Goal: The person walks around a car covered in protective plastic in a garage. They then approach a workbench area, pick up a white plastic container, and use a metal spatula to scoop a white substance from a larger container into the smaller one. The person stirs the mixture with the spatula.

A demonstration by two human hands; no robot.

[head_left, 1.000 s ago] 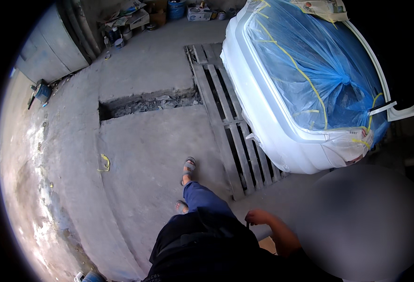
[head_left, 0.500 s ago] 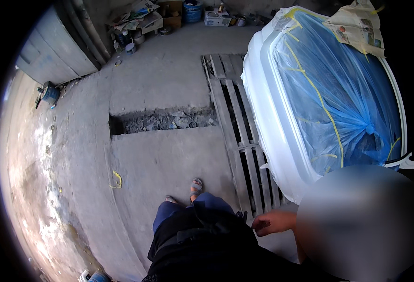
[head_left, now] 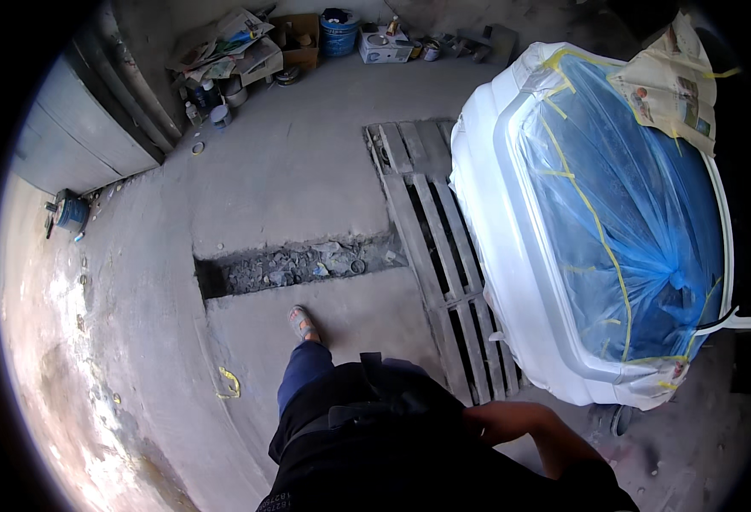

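Note:
My right hand [head_left: 501, 421] rests against the right side of my dark clothing, elbow bent out to the side. Its fingers are largely hidden by the fabric, so what they hold, if anything, does not show. My left hand is out of the picture. To the right stands a white vehicle body [head_left: 519, 247], its large opening covered by a gathered blue plastic sheet [head_left: 623, 205] edged with yellow tape. A sheet of newspaper [head_left: 681, 90] is attached at its far corner. My right hand is apart from the vehicle.
A trench [head_left: 298, 266] holding rubble crosses the floor ahead of my foot. Slatted grating [head_left: 448, 256] runs beside the vehicle. A blue bucket [head_left: 339, 39], a cardboard box [head_left: 305, 53] and piled papers line the back wall. Another bucket [head_left: 72, 212] stands by the metal door [head_left: 81, 141].
I have stepped forward, one foot now near the trench. My right hand has moved in against my clothing. The blurred round patch at the lower right is gone.

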